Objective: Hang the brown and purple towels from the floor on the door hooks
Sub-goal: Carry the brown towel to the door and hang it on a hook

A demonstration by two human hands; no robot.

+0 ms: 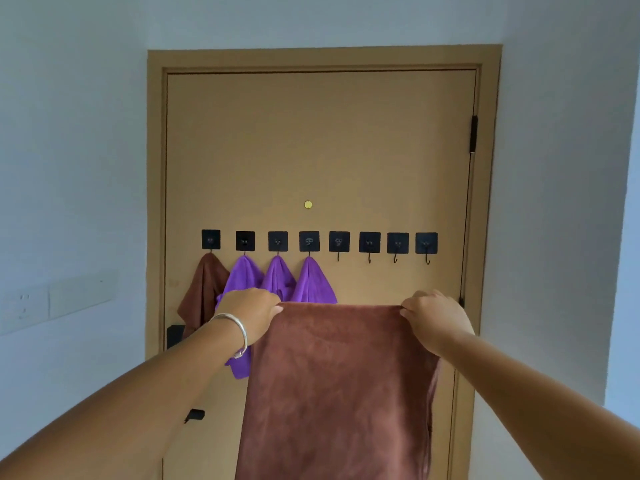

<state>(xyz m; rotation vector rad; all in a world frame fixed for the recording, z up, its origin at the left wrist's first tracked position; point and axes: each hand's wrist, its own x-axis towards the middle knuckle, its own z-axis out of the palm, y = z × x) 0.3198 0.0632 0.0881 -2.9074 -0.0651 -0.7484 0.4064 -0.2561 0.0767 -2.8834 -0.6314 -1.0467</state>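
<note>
A brown towel (pixel 341 382) hangs spread flat in front of the door (pixel 318 150). My left hand (pixel 251 315) pinches its top left corner and my right hand (pixel 434 318) pinches its top right corner. A row of black square hooks (pixel 370 242) crosses the door at mid height. Another brown towel (pixel 204 289) hangs on the leftmost hook, and three purple towels (pixel 313 282) hang on the hooks beside it. The right-hand hooks, such as the last one (pixel 426 244), are bare.
A gold peephole (pixel 308 204) sits above the hooks. A black door handle (pixel 194 415) and lock plate (pixel 174 336) are at the door's left edge, a hinge (pixel 473 133) on the right. White wall sockets (pixel 57 303) are on the left wall.
</note>
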